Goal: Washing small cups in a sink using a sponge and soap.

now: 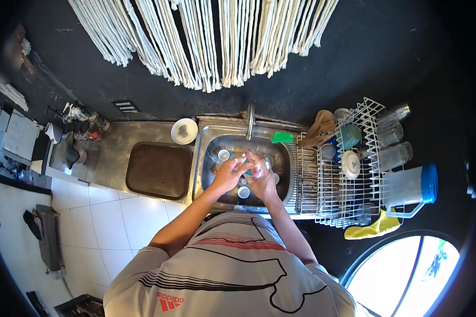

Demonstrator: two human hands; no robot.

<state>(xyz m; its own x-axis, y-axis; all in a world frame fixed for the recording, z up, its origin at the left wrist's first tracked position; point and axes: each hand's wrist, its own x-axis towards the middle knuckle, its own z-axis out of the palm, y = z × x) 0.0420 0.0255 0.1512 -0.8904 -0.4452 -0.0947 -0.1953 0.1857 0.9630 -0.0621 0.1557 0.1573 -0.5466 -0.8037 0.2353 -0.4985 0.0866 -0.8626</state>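
Both my hands are together over the steel sink (202, 158), below the faucet (250, 120). My left hand (229, 173) has its fingers closed in against my right hand (263, 182), whose fingers point up toward the faucet. Between them is a small wet thing with whitish suds, mostly hidden by the fingers; I cannot make out its kind. In the basin, a small white cup (223, 155) sits left of my hands and another white cup (243, 192) sits nearer to me. Other dishes there are partly covered. A green sponge (283, 137) lies on the sink's back right rim.
Left of the sink are a dark rectangular tray (160, 170) and a white bowl (184, 131). On the right, a white wire dish rack (330, 198) holds glasses, a lidded pitcher (407, 187) and a yellow cloth (373, 227). White cords (211, 47) hang on the wall.
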